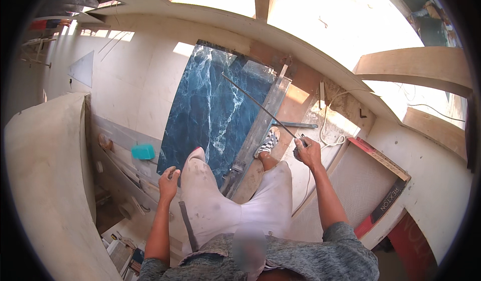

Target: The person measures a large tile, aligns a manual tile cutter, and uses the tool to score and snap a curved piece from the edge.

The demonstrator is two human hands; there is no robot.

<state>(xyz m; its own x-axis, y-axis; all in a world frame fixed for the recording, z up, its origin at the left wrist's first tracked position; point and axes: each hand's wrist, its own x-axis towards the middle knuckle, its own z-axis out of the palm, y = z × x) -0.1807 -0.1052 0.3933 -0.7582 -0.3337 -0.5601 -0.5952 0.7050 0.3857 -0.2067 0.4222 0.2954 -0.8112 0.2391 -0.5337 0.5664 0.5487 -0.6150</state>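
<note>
A large blue tile (pixel 200 100) with white marble veins lies on the floor in front of me. Along its right side runs a long grey tile cutter (pixel 260 120), with a bar sticking out to the right. My right hand (pixel 308 151) is closed around one end of a thin dark rod (pixel 260 105), which slants up and left over the cutter and the tile. Beside my knee, near the tile's lower left corner, my left hand (pixel 169 181) has its fingers curled in; whatever they hold, if anything, is hidden.
A turquoise box (pixel 144 151) sits left of the tile. On the right are a white cable (pixel 328 125) and an opened red-and-black carton (pixel 381 163) around a ridged grey panel (pixel 350 185). A pale curved wall (pixel 50 165) rises at left; my sandalled foot (pixel 268 143) stands beside the cutter.
</note>
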